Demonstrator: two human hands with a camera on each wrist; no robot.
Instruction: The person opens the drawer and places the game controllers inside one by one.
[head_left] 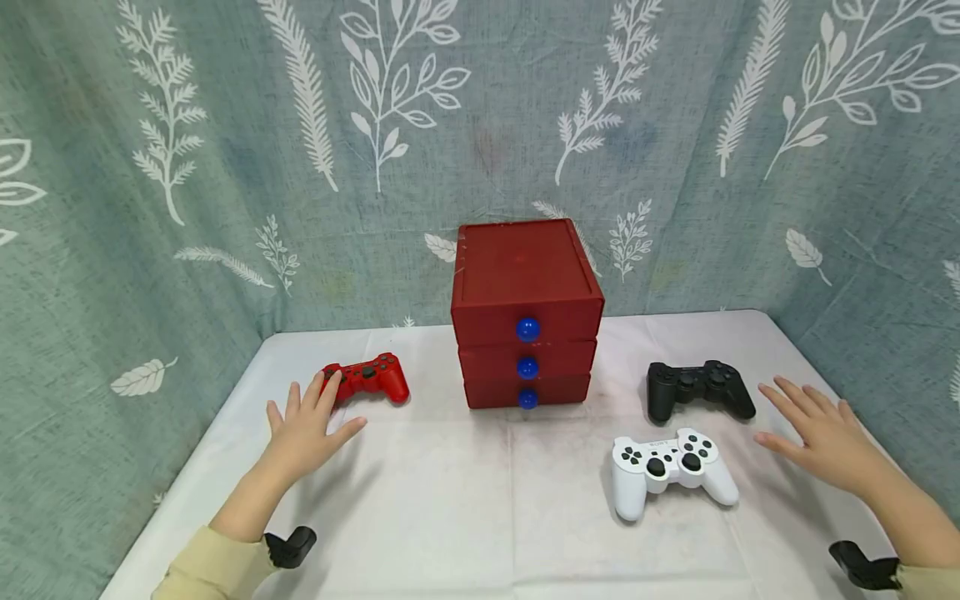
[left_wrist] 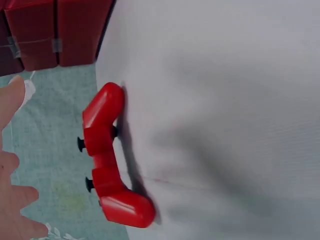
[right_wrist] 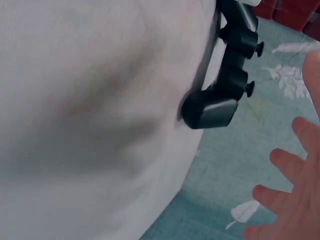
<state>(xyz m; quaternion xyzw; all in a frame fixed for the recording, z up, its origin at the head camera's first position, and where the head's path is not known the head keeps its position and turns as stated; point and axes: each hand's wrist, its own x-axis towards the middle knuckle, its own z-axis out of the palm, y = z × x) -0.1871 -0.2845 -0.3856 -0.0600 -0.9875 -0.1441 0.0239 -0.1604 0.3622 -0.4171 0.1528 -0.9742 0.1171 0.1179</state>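
My left hand [head_left: 303, 433], fingers spread and straight, hovers over the table at the near-left of a red controller [head_left: 371, 379]. In the left wrist view that controller [left_wrist: 107, 160] and the fingers [left_wrist: 15, 195] stand apart. On the other side my right hand [head_left: 828, 437] is also spread in the air, holding nothing, right of a black controller [head_left: 697, 387]. A white controller [head_left: 671, 468] lies nearer the front, left of that hand. The right wrist view has the black controller [right_wrist: 220, 95] apart from the fingers [right_wrist: 280, 200].
A dark red box [head_left: 525, 271] with three drawers and blue knobs stands at the back middle of the white-covered table [head_left: 450, 517]. Its drawers look closed. A green leaf-patterned cloth [head_left: 420, 275] hangs behind and at both sides.
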